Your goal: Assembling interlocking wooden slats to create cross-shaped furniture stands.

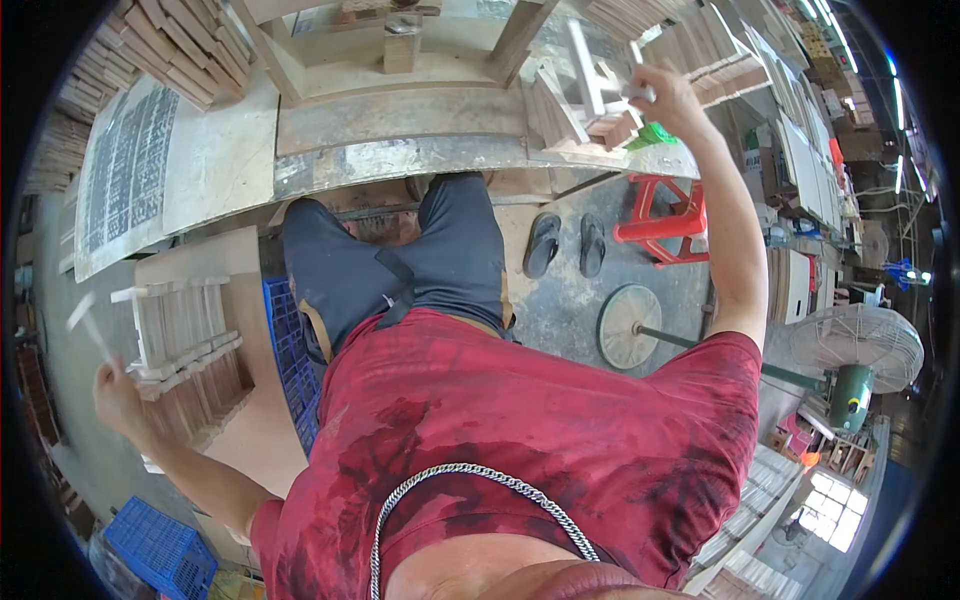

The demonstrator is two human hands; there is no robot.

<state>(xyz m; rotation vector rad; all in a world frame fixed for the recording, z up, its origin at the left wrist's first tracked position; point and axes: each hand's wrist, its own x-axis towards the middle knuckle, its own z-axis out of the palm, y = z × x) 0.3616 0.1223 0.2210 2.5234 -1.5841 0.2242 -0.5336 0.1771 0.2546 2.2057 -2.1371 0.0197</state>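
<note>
Out to the right, my right hand [668, 98] is closed on a small white frame-like piece [587, 75] with two uprights and a crossbar. It is held above a box-like stack of wooden parts [556, 112] on the right end of the workbench. On the far left, my left hand [122, 402] is closed around the lower end of a pale, thin strip [92, 328], somewhat blurred. Beside that hand stands a stack of pale wooden pieces [190, 335] on a board.
The worn workbench [400, 125] runs across in front, with a wooden frame and small block [402, 45]. Wood stacks [165, 45] rise at far left. Blue crates [160, 548], a red stool [665, 220], slippers [543, 245] and a standing fan [850, 350] surround me.
</note>
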